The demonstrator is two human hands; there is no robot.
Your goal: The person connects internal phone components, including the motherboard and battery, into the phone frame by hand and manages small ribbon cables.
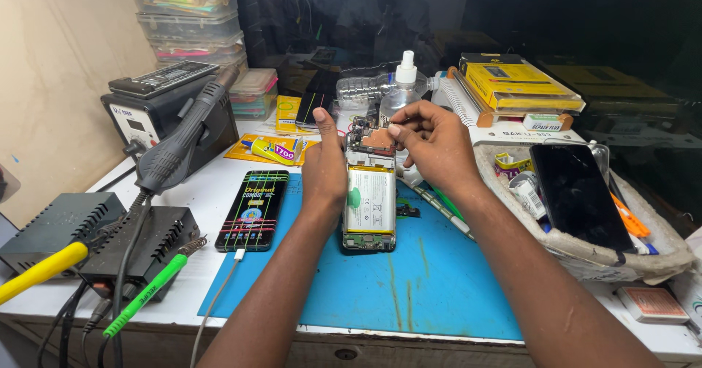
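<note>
My left hand grips the opened phone upright; my right hand pinches its circuit board above.

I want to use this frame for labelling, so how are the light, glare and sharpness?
Head view: warm light falls on the blue mat and both hands, left hand and right hand, around the opened phone; the background at top right sinks into darkness; a soft sheen shows on the phone's battery and on the dark phone in the tray; the centre is sharp, with edges slightly bowed.
</note>
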